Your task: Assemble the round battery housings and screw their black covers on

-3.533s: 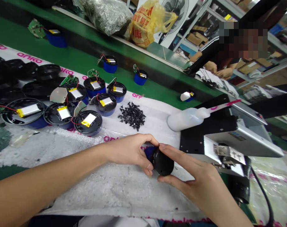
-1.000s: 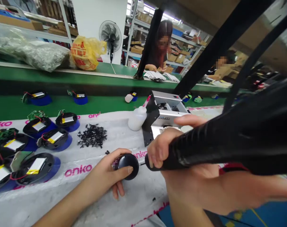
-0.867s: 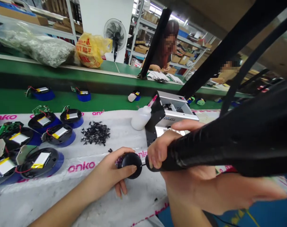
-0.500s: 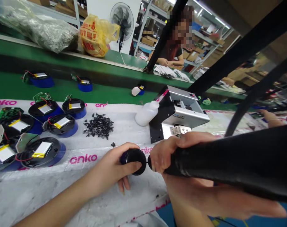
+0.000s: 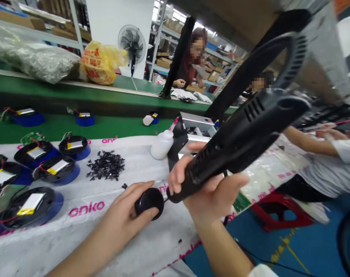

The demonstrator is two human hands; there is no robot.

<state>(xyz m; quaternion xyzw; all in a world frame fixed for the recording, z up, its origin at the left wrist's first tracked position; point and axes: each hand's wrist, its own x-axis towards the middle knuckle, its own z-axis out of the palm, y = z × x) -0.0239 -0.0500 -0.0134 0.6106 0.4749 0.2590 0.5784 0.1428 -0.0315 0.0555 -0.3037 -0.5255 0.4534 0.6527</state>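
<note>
My left hand [image 5: 125, 215] is closed round a small round black part [image 5: 149, 202], holding it down on the white cloth [image 5: 76, 231]. My right hand [image 5: 209, 188] grips a long black electric screwdriver [image 5: 238, 142], whose tip touches the right side of the black part. The tool's body slants up to the right, where it hangs from a black loop [image 5: 281, 57].
Round black-and-blue housings with batteries [image 5: 30, 202] lie at the left, with a pile of small black pieces [image 5: 105, 166] beside them. A white squeeze bottle [image 5: 161, 145] and a metal machine [image 5: 195, 127] stand behind my hands. A green conveyor [image 5: 76, 125] runs behind; other people work across and at the right.
The camera has swung right and the screwdriver now slants more steeply upward. Its tip stays at the black part under my left hand. A person in a white sleeve now shows at the right.
</note>
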